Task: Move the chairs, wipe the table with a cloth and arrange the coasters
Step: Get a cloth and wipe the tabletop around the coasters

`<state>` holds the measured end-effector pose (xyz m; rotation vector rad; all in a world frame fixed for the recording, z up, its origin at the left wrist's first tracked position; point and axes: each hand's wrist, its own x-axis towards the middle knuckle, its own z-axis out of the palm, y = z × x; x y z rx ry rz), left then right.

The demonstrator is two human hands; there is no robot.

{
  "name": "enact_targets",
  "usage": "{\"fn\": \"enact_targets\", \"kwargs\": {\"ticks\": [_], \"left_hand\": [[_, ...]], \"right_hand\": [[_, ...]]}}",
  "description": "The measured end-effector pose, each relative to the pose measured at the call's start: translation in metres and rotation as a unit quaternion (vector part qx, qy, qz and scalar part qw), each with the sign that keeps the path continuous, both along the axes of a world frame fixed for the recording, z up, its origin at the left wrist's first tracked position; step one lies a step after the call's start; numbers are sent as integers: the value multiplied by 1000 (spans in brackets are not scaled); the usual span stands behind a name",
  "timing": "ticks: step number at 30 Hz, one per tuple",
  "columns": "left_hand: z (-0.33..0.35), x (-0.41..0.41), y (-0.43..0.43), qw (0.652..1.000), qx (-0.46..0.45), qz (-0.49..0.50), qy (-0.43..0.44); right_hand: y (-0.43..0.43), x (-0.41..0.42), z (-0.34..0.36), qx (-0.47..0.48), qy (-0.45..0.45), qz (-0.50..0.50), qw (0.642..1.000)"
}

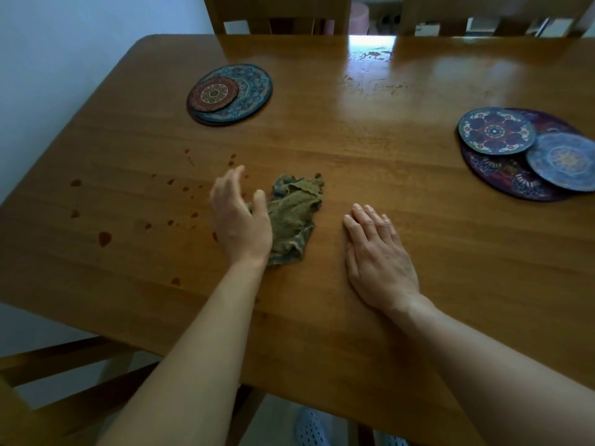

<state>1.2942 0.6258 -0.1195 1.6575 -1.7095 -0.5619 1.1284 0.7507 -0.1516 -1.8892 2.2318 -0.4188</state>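
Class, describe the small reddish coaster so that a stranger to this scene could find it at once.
On the wooden table, look to the far left, away from the coaster pile at the right edge. There a large blue coaster lies, and the small coaster rests on its left part. It alone has a dark red face; the other faces in view are blue or purple.

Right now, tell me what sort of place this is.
Most likely a home dining area: a large wooden table with wooden chairs at its far edge, and stacks of patterned round coasters lying on it.
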Motion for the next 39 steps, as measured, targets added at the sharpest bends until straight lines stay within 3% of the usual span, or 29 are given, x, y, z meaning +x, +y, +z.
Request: {"fn": "enact_targets", "kwargs": {"ticks": [1, 3, 5, 16, 21, 28, 32, 39], "left_hand": [[-5, -4, -1, 995, -7, -67, -72], [-20, -13, 5, 954, 30, -195, -225], [-34, -16, 5, 921, 48, -234, -308], [-34, -76, -74, 920, 77, -188, -334], [-32, -109, -36, 896, 34, -293, -331], [-34, -34, 65, 878, 10, -350, -326], [-31, 5, 59, 852, 0, -384, -355], [-34, -48, -40, 901, 55, -245, -354]], "right_hand": [[-1, 0, -1, 1, 2, -1, 1000], [1, 0, -1, 0, 6, -2, 1000], [0, 1, -2, 1, 8, -5, 1000], [-2, 2, -6, -18, -1, -17, 1000], [-1, 1, -4, -36, -41, -24, 998], [3, -1, 0, -62, -87, -70, 992], [2, -2, -2, -49, -84, -81, 992], [-2, 0, -3, -28, -21, -78, 996]]}}
